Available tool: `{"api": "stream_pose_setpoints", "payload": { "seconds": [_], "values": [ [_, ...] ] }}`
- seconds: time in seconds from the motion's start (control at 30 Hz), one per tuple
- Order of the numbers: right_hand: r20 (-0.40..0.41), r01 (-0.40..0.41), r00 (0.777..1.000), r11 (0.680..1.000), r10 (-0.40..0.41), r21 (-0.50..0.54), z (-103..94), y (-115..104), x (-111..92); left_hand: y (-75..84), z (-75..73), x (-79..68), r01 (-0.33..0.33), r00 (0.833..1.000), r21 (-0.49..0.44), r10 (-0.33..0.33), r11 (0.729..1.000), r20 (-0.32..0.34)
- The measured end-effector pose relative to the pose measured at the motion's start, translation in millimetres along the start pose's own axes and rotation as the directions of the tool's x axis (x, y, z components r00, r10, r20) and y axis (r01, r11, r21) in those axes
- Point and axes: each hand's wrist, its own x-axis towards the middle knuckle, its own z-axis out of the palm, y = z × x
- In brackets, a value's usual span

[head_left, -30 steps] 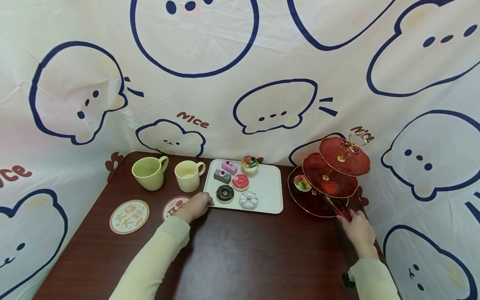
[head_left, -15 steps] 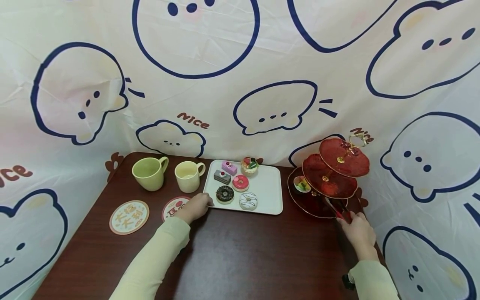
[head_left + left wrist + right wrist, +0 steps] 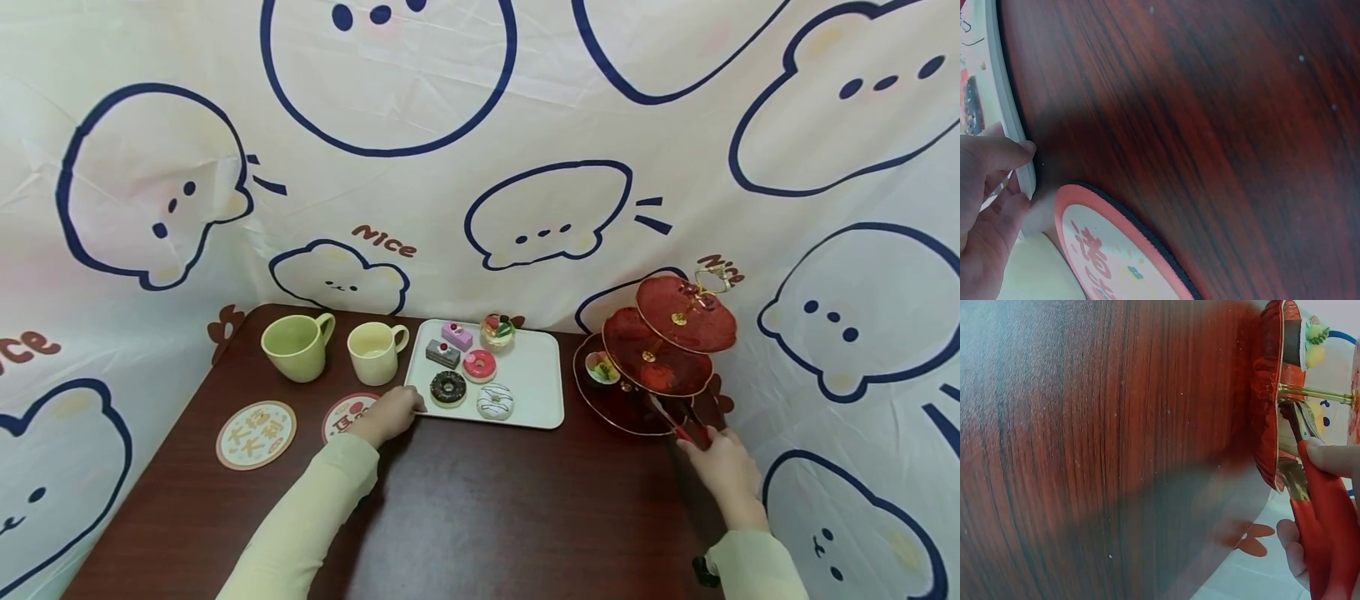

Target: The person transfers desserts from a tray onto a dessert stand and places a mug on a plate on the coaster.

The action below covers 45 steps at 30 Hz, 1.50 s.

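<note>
My left hand (image 3: 390, 414) pinches the front left corner of a white tray (image 3: 540, 408); the left wrist view shows thumb and fingers on its rim. On the tray lie a pink donut (image 3: 479, 365), a chocolate donut (image 3: 447, 388), a white striped donut (image 3: 495, 402), two small cake slices and a fruit tart (image 3: 497, 331). My right hand (image 3: 723, 475) holds red-handled tongs (image 3: 1329, 519), their metal arms spread at the bottom plate of a red three-tier stand (image 3: 660, 354). Another fruit tart (image 3: 602, 367) sits on that plate's left side.
A green mug (image 3: 294, 348) and a cream mug (image 3: 372, 353) stand at the back left. Two round coasters (image 3: 257, 435) lie in front of them. A cartoon-printed cloth (image 3: 420, 200) hangs behind the table and along its sides.
The tongs' arms have spread apart in my right hand, which has shifted slightly right and down. My left hand stays at the tray corner.
</note>
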Motion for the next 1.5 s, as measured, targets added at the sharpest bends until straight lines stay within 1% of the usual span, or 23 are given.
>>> {"api": "stream_pose_setpoints", "payload": {
  "seconds": [0.13, 0.33, 0.5, 0.73, 1.0, 1.2, 1.37, 1.5],
  "values": [
    [-0.001, -0.003, 1.0, 1.0, 0.003, -0.001, -3.9, 1, -5, 0.6, -0.2, 0.6, -0.002, 1.0, 0.004, 0.002, 1.0, 0.007],
    [-0.01, -0.03, 0.999, 0.999, 0.03, -0.012, -7.8, 3, -11, 0.3, 0.6, 2.5, 0.004, 1.0, 0.002, -0.004, 1.0, 0.018],
    [-0.029, -0.018, 0.999, 0.999, 0.018, -0.03, -7.7, 5, -18, -0.8, 0.9, 3.3, 0.023, 0.999, -0.004, -0.023, 1.0, 0.024],
    [-0.02, -0.039, 0.999, 0.999, 0.039, -0.005, -9.4, 3, -28, -1.7, 1.3, 2.9, 0.036, 0.999, -0.007, -0.036, 0.999, 0.026],
    [-0.056, -0.026, 0.998, 0.999, 0.028, 0.024, -8.4, 2, -50, -0.8, 0.9, 0.8, 0.004, 1.0, -0.014, -0.004, 1.0, 0.003],
    [-0.106, 0.011, 0.994, 0.999, -0.008, 0.03, -1.1, -2, -63, -1.0, 1.1, 0.3, -0.005, 1.0, -0.016, 0.005, 1.0, -0.005],
    [-0.096, 0.018, 0.995, 0.999, -0.013, 0.05, -0.6, -7, -71, -1.4, 1.8, 0.7, -0.002, 1.0, -0.011, 0.002, 1.0, -0.003],
    [-0.096, 0.04, 0.995, 0.997, -0.034, 0.061, 0.0, -13, -75, -1.3, 1.7, 1.5, -0.006, 1.0, -0.008, 0.006, 1.0, -0.004]
  ]
}}
